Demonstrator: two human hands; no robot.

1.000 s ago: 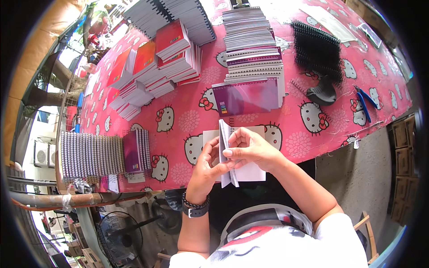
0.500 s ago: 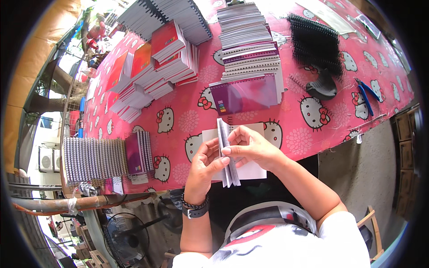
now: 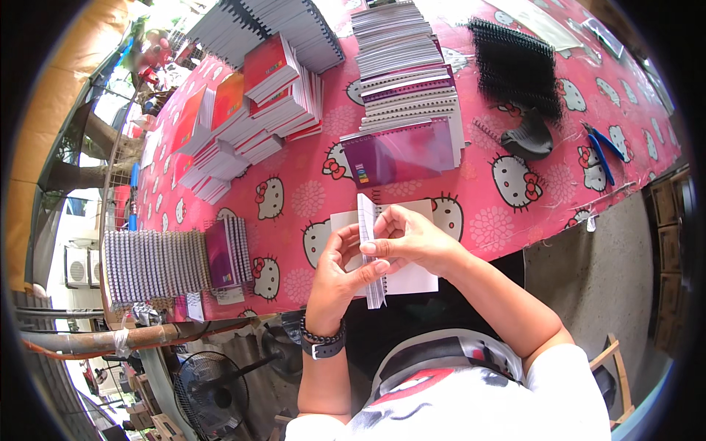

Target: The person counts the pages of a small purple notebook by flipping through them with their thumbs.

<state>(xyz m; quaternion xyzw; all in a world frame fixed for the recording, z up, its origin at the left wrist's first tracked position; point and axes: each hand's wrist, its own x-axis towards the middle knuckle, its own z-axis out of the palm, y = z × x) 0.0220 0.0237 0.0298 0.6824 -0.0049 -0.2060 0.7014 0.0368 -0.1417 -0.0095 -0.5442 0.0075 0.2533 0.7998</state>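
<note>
my left hand [image 3: 340, 273] and right hand [image 3: 409, 239] still pinch the little notebook [image 3: 370, 250] on its edge, over the white sheet [image 3: 412, 278] on the worktop [image 3: 309, 198]. hardly anything moved, so i'm still working its spine.

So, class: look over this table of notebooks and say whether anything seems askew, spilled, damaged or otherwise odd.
Nothing looks spilled or damaged. The one thing off the flat is the white spiral-bound pad, held on edge between the left hand and right hand. The purple-covered notebook stack is fanned rather than squared, and blue pliers lie loose near the table's right edge.
</note>
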